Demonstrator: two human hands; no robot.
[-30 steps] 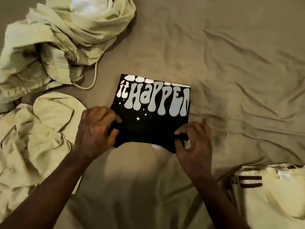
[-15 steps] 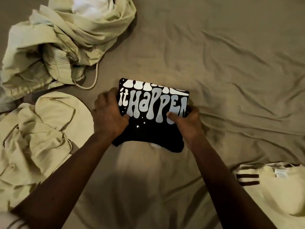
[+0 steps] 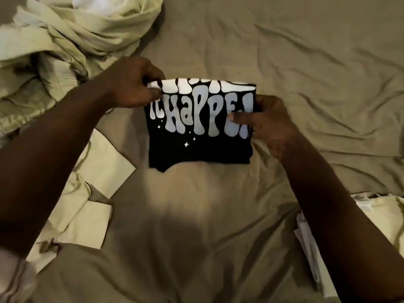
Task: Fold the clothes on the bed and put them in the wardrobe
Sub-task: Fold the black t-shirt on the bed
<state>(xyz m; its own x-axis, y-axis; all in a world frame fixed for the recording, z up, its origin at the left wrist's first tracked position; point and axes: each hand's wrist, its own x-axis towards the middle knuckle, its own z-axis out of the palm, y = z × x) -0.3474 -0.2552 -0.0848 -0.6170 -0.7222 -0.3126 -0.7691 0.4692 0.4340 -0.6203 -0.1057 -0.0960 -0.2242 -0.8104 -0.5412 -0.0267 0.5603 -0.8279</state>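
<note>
Black matt cloth shirt [image 3: 200,147] with smooth, faintly glossy white print; bed [image 3: 306,62] covered in wrinkled matt cloth.

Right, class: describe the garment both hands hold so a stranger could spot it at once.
Start at the tan bedsheet; at its middle, gripped by left hand and right hand, is a folded black T-shirt. Unlike the pale green clothes nearby, it alone is dark, with bubbly white lettering.

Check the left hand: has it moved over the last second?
Yes. The left hand moved from the near left corner of the black shirt to its far left corner, nearer the crumpled green pile.
</note>
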